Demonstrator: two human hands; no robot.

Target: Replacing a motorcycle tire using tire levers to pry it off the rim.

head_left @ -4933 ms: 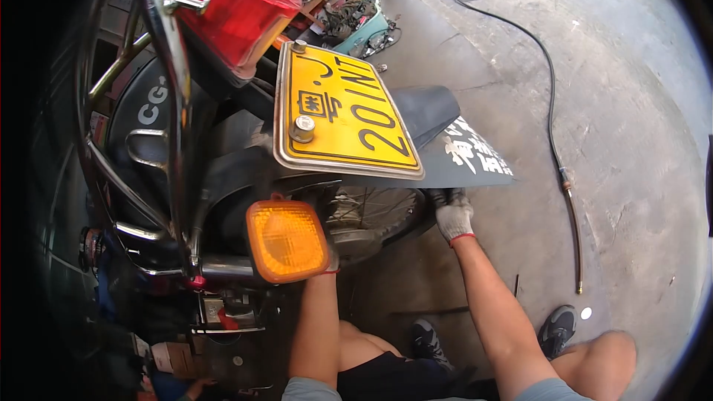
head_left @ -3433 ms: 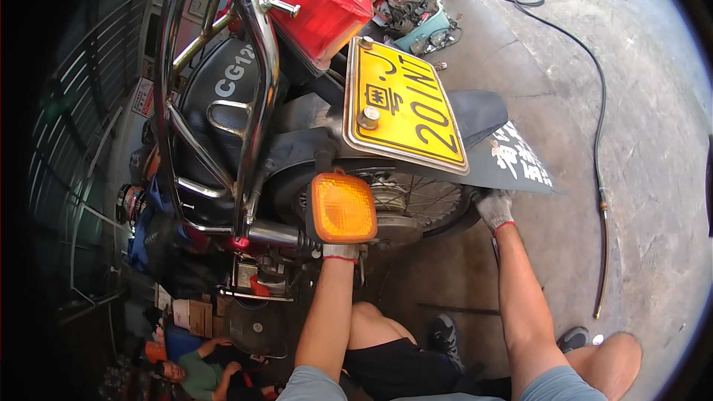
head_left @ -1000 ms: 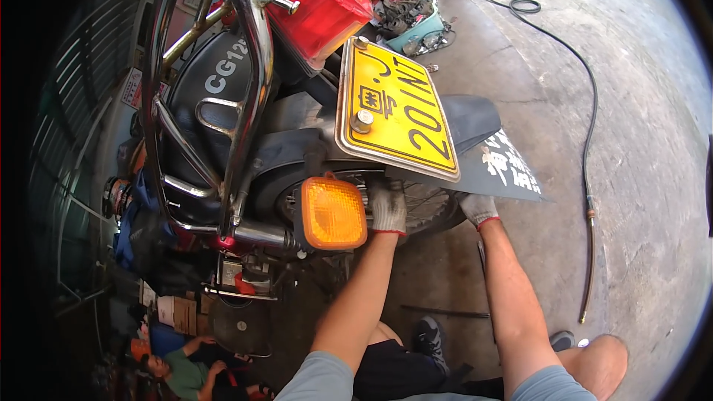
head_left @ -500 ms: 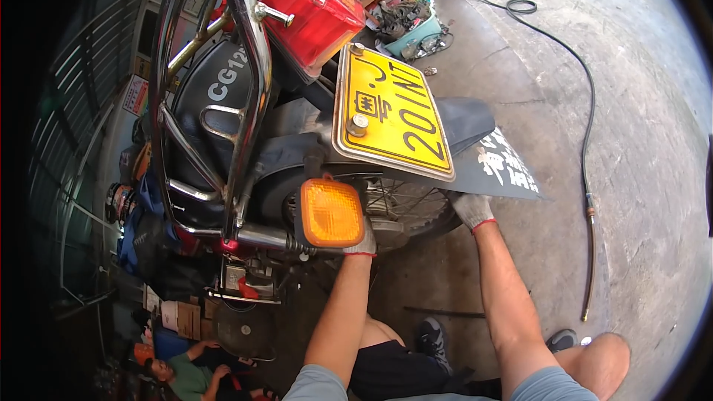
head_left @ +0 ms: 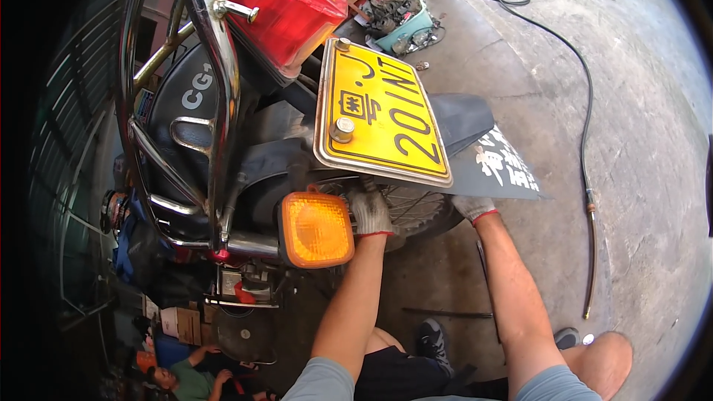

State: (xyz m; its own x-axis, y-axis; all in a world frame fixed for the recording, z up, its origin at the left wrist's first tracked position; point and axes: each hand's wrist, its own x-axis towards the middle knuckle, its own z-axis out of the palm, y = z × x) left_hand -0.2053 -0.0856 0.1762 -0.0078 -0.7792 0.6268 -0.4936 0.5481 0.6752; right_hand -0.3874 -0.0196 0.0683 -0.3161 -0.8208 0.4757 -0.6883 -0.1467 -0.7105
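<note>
A motorcycle stands before me with its rear wheel point(head_left: 416, 212) under a yellow plate point(head_left: 382, 115) and a dark mud flap point(head_left: 499, 167). My left hand point(head_left: 370, 212), in a pale knitted glove with a red cuff, reaches in at the spokes, beside the orange turn signal point(head_left: 318, 230). Its fingers are mostly hidden below the plate. My right hand point(head_left: 473, 208), gloved the same way, is at the tyre's edge beneath the mud flap, which covers its fingers. Whether either hand grips anything cannot be made out.
Chrome rack tubes point(head_left: 223, 96) and a red tail light point(head_left: 286, 15) stick out on the left. Thin dark bars point(head_left: 449, 314) lie on the concrete near my shoe. A black hose point(head_left: 587, 126) winds along the right. Another person point(head_left: 189, 379) sits at the lower left.
My left hand has moved right, from behind the turn signal to the spokes. My right hand stays by the tyre. The motorcycle's rear sits slightly farther left in view.
</note>
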